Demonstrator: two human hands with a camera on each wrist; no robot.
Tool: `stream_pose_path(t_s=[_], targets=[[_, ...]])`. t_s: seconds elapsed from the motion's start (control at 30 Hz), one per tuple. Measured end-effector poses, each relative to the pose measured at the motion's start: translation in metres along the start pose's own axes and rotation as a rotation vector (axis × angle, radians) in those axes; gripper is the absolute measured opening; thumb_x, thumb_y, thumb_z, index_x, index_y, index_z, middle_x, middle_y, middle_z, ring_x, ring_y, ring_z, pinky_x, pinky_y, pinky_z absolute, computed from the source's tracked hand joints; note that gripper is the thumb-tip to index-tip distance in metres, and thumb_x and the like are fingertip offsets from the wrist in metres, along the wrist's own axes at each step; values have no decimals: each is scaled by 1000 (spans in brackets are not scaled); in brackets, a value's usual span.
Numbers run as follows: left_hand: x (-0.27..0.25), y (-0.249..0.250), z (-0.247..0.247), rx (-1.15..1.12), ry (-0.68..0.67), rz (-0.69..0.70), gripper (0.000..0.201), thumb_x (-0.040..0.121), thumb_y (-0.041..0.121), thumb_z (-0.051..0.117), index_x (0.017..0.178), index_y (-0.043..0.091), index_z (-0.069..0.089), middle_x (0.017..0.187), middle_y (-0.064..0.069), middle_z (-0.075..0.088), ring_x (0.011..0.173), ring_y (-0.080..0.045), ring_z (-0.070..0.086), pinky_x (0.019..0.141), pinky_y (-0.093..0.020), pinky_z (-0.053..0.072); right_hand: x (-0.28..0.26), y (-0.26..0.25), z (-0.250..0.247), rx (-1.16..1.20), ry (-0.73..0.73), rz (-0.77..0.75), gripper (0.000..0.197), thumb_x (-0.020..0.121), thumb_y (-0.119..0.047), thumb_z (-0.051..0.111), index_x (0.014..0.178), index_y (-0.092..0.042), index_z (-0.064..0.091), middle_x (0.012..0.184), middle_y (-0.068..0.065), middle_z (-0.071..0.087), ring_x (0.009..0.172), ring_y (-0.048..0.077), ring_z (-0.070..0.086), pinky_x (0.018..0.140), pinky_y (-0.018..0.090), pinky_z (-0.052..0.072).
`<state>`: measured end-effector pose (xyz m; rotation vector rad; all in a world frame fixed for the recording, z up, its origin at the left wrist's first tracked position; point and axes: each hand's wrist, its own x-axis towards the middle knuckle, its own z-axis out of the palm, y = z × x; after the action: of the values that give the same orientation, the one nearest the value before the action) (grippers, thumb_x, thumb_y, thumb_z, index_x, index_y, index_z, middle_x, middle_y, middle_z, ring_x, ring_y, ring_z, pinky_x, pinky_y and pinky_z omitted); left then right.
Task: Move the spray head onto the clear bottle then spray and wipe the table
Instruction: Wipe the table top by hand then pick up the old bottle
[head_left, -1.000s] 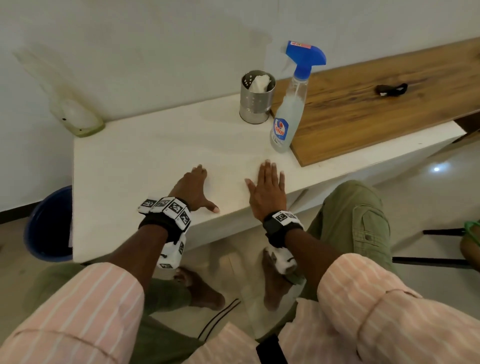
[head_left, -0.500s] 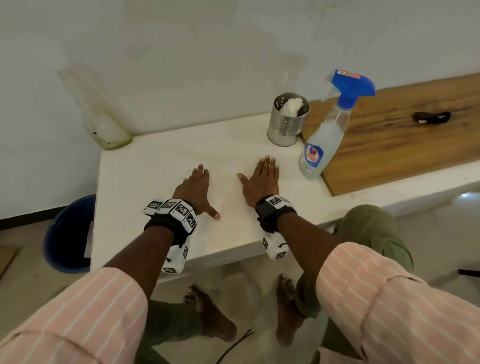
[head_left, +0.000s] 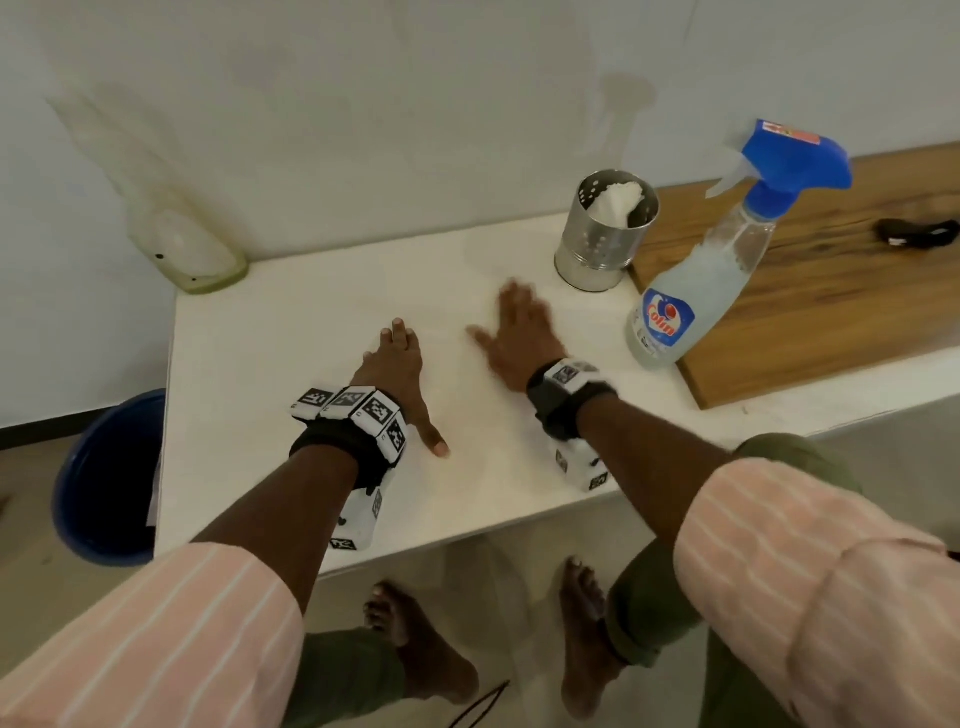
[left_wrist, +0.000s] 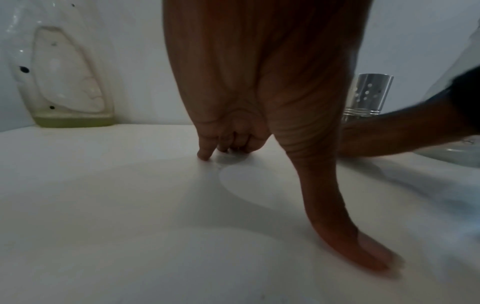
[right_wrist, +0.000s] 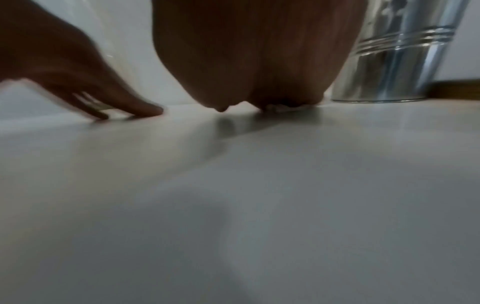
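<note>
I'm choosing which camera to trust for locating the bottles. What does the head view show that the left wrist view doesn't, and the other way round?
Only the head view shows the blue spray head on the labelled bottle, the wooden board, the white cloth inside the metal holder and the blue bin. Only the left wrist view shows the yellow-green liquid at the bottom of the clear bottle and the left hand from beneath, fingertips on the table. Both show the clear bottle, holder, table, left hand and right hand.

Head view looks down; both wrist views skim the shared table (head_left: 291, 332) closely.
</note>
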<state>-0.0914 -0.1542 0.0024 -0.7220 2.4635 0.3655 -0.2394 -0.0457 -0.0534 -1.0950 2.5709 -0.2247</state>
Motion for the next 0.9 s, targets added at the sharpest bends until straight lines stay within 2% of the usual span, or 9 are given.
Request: stream_pose_path(t_s=[0.1, 0.3, 0.5, 0.57, 0.67, 0.7, 0.77, 0.8, 0.9], targets=[[1, -1, -1, -6, 5, 5, 166, 35, 56, 91, 150, -2, -13, 160, -17, -18, 150, -30, -10, 122, -47, 14, 32, 6, -21, 28, -23, 228, 85, 96, -61, 19, 151, -1, -7, 160, 16, -14, 149, 31, -12, 122, 43, -5], [0, -2, 0, -11, -7, 6, 164, 37, 55, 91, 151, -1, -14, 159, -17, -21, 150, -30, -12, 122, -47, 12, 56, -33, -15, -33, -101, -125, 86, 96, -62, 22, 151, -3, -8, 160, 14, -15, 149, 29, -12, 122, 42, -5], [-1, 0, -4, -15, -8, 6, 164, 37, 54, 91, 151, -2, -13, 159, -18, -20, 150, -30, -11, 122, -47, 13, 84, -59, -23, 43, -33, 261, 92, 95, -63, 23, 149, 4, -7, 160, 20, -13, 148, 34, -12, 121, 45, -7], [-3, 0, -5, -21, -6, 13, 164, 34, 54, 92, 152, -1, -9, 160, -18, -15, 150, -32, -4, 122, -46, 17, 89, -85, -17, 48, -32, 144, 91, 95, -62, 23, 149, 4, -8, 159, 21, -12, 148, 36, -12, 121, 46, -6], [-4, 0, -6, -60, 58, 33, 152, 30, 53, 93, 153, 11, 14, 159, -15, 11, 143, -32, 29, 116, -43, 32, 88, -114, -4, -14, -145, -268, 77, 99, -55, 20, 151, -3, -3, 161, 14, -10, 149, 30, -10, 122, 44, -5], [-4, 0, -6, -77, 73, 40, 151, 30, 52, 94, 153, 13, 16, 159, -13, 13, 142, -32, 32, 115, -43, 34, 87, -115, -1, -51, -166, -359, 74, 100, -54, 19, 152, -6, -1, 162, 11, -8, 150, 27, -9, 122, 42, -3], [-4, -1, -4, -88, 68, 43, 158, 31, 52, 94, 154, 9, 4, 161, -14, 2, 147, -33, 20, 118, -45, 28, 92, -101, -1, -117, -115, -410, 71, 100, -53, 20, 153, -8, 2, 163, 8, -2, 151, 24, -2, 123, 40, 2], [-4, -2, -3, -85, 49, 37, 161, 34, 52, 93, 154, 5, -3, 161, -15, -6, 149, -33, 10, 120, -46, 22, 95, -91, -3, -131, -65, -349, 72, 100, -53, 20, 153, -7, 3, 163, 9, 0, 150, 25, 1, 122, 42, 4], [-5, -2, -3, -80, 28, 21, 162, 39, 51, 92, 151, 0, -13, 160, -15, -20, 150, -28, -11, 123, -46, 11, 94, -62, -13, -19, 41, 92, 82, 97, -59, 16, 151, -1, -2, 162, 16, -4, 150, 30, -4, 122, 45, -1]])
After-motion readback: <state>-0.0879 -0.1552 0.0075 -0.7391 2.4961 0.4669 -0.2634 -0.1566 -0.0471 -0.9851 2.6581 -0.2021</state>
